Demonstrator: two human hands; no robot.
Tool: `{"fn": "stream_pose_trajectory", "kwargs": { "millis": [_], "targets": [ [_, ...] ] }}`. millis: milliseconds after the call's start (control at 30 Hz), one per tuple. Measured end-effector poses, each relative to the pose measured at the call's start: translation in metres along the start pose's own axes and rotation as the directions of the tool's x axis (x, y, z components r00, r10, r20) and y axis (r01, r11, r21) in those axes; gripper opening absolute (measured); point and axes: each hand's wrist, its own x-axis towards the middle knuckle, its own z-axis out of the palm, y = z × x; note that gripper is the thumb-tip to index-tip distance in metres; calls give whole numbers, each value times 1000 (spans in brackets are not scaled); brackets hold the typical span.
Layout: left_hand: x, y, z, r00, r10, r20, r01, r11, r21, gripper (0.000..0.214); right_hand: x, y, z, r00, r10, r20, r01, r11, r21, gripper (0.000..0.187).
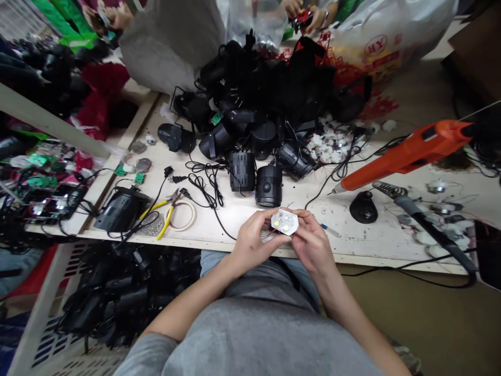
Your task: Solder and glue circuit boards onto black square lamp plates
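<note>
Both my hands hold a small white LED board (284, 222) with thin red and black wires, just above the near edge of the white table (364, 245). My left hand (252, 240) pinches its left side with curled fingers. My right hand (311, 243) grips its right side the same way. Two black round lamp housings (268, 185) stand on the table just beyond my hands.
A heap of black lamp housings and cables (266, 94) fills the table's back. An orange glue gun (407, 154) and a soldering iron (426, 222) lie at right, yellow pliers (166, 211) and a tape ring (183, 215) at left. Other people's hands (309, 15) work across the table. A crate (113, 303) of black parts sits lower left.
</note>
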Motion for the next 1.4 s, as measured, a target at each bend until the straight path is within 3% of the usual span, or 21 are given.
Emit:
{"fn": "stream_pose_trajectory", "kwargs": {
  "millis": [133, 267, 467, 667, 767, 900, 1000, 1100, 1167, 1267, 1400],
  "targets": [
    [2, -1, 3, 993, -21, -120, 24, 1000, 17, 45, 3, 2, 10, 1000, 9, 20, -8, 999, -53, 22],
    [0, -3, 0, 985, -21, -171, 22, 1000, 3, 39, 7, 2, 13, 999, -10, 49, 19, 983, -184, 19],
    [-6, -10, 1, 965, -226, -135, 201, 963, -178, 46, 11, 8, 11, 991, -108, 74, 127, 930, -344, 16],
    [-8, -14, 5, 943, -324, -78, 295, 921, -254, 50, 5, 5, -1, 969, -228, 97, 240, 769, -592, 17],
    [-7, -16, 10, 956, -288, -58, 274, 945, -179, 48, 1, 0, -8, 950, -283, 127, 288, 647, -706, 20],
    [-6, -24, 22, 993, -86, -86, 91, 994, 64, 44, 0, -6, -19, 915, -359, 185, 353, 489, -798, 27],
    [-5, -30, 32, 991, 46, -122, -19, 975, 220, 42, 1, -7, -25, 898, -378, 225, 382, 419, -824, 31],
    [-7, -31, 38, 992, 67, -108, -37, 964, 265, 44, 0, -8, -29, 892, -383, 242, 395, 396, -829, 32],
    [-9, -29, 37, 995, 38, -95, -10, 960, 281, 45, -2, -9, -34, 891, -401, 211, 378, 401, -834, 29],
    [-11, -22, 25, 998, 11, -59, 8, 948, 317, 50, -6, -13, -49, 877, -475, 71, 303, 433, -849, 21],
    [7, -5, -1, 996, 70, 62, -86, 942, 323, 60, -8, -17, -78, 792, -585, -174, 197, 515, -834, 18]
  ]
}}
